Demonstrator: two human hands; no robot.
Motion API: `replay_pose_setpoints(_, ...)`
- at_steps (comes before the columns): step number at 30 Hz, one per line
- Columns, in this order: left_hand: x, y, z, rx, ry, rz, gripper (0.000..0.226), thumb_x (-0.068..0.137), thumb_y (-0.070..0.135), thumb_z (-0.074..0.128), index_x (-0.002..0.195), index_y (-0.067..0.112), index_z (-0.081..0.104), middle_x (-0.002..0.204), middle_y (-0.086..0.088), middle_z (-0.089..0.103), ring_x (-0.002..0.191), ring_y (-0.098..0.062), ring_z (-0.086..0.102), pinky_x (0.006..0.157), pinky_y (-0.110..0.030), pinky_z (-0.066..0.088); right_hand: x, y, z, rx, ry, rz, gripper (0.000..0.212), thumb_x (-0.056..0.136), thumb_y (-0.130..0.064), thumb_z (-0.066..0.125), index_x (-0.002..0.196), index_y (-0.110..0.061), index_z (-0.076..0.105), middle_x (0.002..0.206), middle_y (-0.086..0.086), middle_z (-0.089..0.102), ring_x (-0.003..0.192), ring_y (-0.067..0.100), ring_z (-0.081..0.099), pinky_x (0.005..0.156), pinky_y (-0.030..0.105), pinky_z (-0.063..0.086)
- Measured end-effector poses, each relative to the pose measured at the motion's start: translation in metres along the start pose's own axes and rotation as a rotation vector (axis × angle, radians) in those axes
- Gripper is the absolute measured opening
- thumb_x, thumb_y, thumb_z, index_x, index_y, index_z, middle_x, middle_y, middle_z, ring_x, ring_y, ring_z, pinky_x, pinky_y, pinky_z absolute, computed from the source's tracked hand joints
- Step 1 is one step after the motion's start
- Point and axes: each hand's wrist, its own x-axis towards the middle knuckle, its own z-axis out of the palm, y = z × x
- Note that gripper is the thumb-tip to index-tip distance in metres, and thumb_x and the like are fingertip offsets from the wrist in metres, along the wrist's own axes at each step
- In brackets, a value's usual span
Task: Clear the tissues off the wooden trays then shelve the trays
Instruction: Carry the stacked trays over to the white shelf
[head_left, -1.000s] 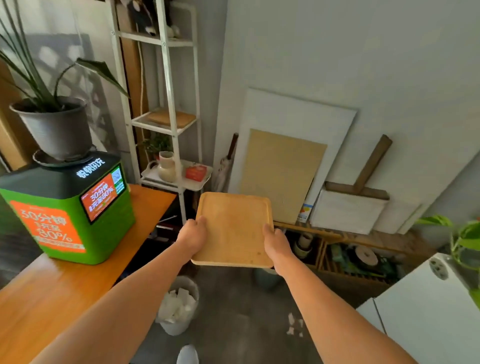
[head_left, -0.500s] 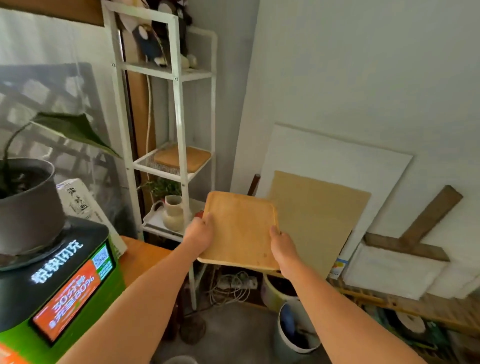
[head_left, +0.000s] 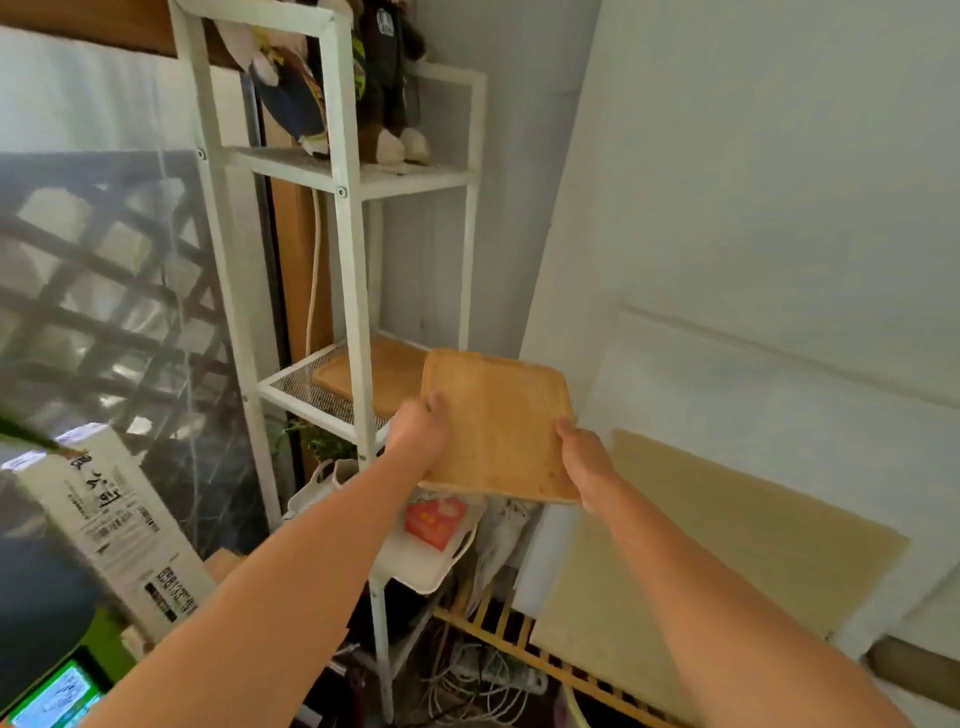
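I hold a bare wooden tray (head_left: 498, 421) level in both hands, just in front of the white metal shelf unit (head_left: 347, 218). My left hand (head_left: 418, 431) grips its left edge and my right hand (head_left: 584, 460) grips its right edge. No tissue lies on it. A second wooden tray (head_left: 382, 371) rests on the mesh middle shelf, partly hidden behind the shelf post and the tray I hold. The held tray's far edge is near that shelf's front right corner.
Plush toys (head_left: 363, 78) sit on the upper shelf. A white dish with a red packet (head_left: 435, 519) sits on the shelf below. Flat boards (head_left: 727, 519) lean on the right wall. A printed carton (head_left: 111, 525) stands at left, cables (head_left: 483, 675) lie on the floor.
I have stepped closer to the shelf unit and the view has tilted up. The tray has risen and moved toward the middle shelf, still held in both hands.
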Motion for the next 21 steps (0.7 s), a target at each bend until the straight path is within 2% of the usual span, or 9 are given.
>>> replay_pose_setpoints(2,0.032,0.01,0.011,-0.05,0.057,-0.055,0.062,0.102,0.049,0.026,0.125,-0.002,0.054,0.113,-0.019,0.063,0.103,-0.034,0.06,0.088,-0.042,0.05,0.051,-0.017,0.004,-0.027,-0.054,-0.04,0.061,0.102,-0.049,0.034,0.138,-0.002,0.048,0.131,0.017,0.057,0.111,0.031,0.057,0.096,0.041,0.045)
replay_pose_setpoints(5,0.074,0.02,0.022,-0.153,0.148,-0.186,0.061,0.103,0.046,0.028,0.134,-0.003,0.046,0.129,-0.022,0.056,0.118,-0.037,0.054,0.098,-0.043,0.044,0.12,-0.048,0.014,-0.095,-0.187,-0.066,0.059,0.102,-0.048,0.036,0.134,-0.001,0.051,0.119,0.015,0.06,0.095,0.027,0.055,0.085,0.036,0.044)
replay_pose_setpoints(6,0.087,0.022,0.023,-0.177,0.178,-0.235,0.061,0.103,0.046,0.028,0.136,-0.002,0.044,0.131,-0.022,0.054,0.12,-0.037,0.053,0.099,-0.043,0.043,0.139,-0.059,0.019,-0.123,-0.237,-0.07,0.058,0.102,-0.046,0.038,0.134,0.0,0.051,0.122,0.017,0.06,0.097,0.028,0.057,0.086,0.036,0.045)
replay_pose_setpoints(8,0.112,0.026,0.024,-0.208,0.244,-0.311,0.061,0.103,0.046,0.028,0.135,-0.003,0.045,0.131,-0.023,0.055,0.121,-0.038,0.052,0.1,-0.043,0.042,0.175,-0.078,0.033,-0.169,-0.309,-0.091,0.059,0.102,-0.044,0.04,0.138,0.002,0.048,0.134,0.021,0.057,0.113,0.033,0.057,0.1,0.041,0.045)
replay_pose_setpoints(10,0.133,0.027,0.025,-0.231,0.314,-0.36,0.059,0.103,0.044,0.029,0.132,-0.004,0.048,0.129,-0.024,0.057,0.119,-0.039,0.054,0.099,-0.042,0.043,0.203,-0.094,0.051,-0.234,-0.384,-0.114,0.06,0.101,-0.044,0.04,0.143,0.0,0.043,0.143,0.021,0.05,0.128,0.035,0.05,0.11,0.046,0.038)
replay_pose_setpoints(13,0.154,0.022,0.028,-0.295,0.41,-0.439,0.056,0.104,0.04,0.028,0.13,-0.005,0.05,0.125,-0.022,0.059,0.114,-0.037,0.056,0.091,-0.037,0.042,0.237,-0.111,0.082,-0.317,-0.466,-0.139,0.06,0.101,-0.046,0.04,0.144,-0.004,0.042,0.145,0.018,0.049,0.13,0.034,0.049,0.111,0.046,0.037)
replay_pose_setpoints(16,0.167,0.016,0.024,-0.315,0.513,-0.517,0.055,0.105,0.037,0.027,0.128,-0.007,0.052,0.124,-0.023,0.059,0.113,-0.038,0.056,0.087,-0.036,0.04,0.261,-0.124,0.115,-0.384,-0.531,-0.197,0.059,0.1,-0.047,0.042,0.138,-0.003,0.049,0.135,0.018,0.056,0.122,0.034,0.055,0.103,0.042,0.043)
replay_pose_setpoints(19,0.178,0.011,0.014,-0.32,0.569,-0.595,0.054,0.104,0.035,0.028,0.133,-0.007,0.046,0.131,-0.024,0.056,0.119,-0.039,0.053,0.098,-0.04,0.041,0.277,-0.133,0.149,-0.405,-0.616,-0.255,0.057,0.1,-0.044,0.042,0.133,0.001,0.055,0.125,0.02,0.062,0.11,0.034,0.061,0.096,0.04,0.048)
replay_pose_setpoints(21,0.184,0.005,0.008,-0.346,0.571,-0.648,0.054,0.104,0.036,0.029,0.138,-0.004,0.041,0.133,-0.022,0.054,0.121,-0.038,0.053,0.105,-0.045,0.041,0.282,-0.138,0.166,-0.428,-0.653,-0.274,0.056,0.101,-0.044,0.041,0.134,-0.001,0.054,0.116,0.015,0.063,0.098,0.03,0.062,0.084,0.036,0.048)
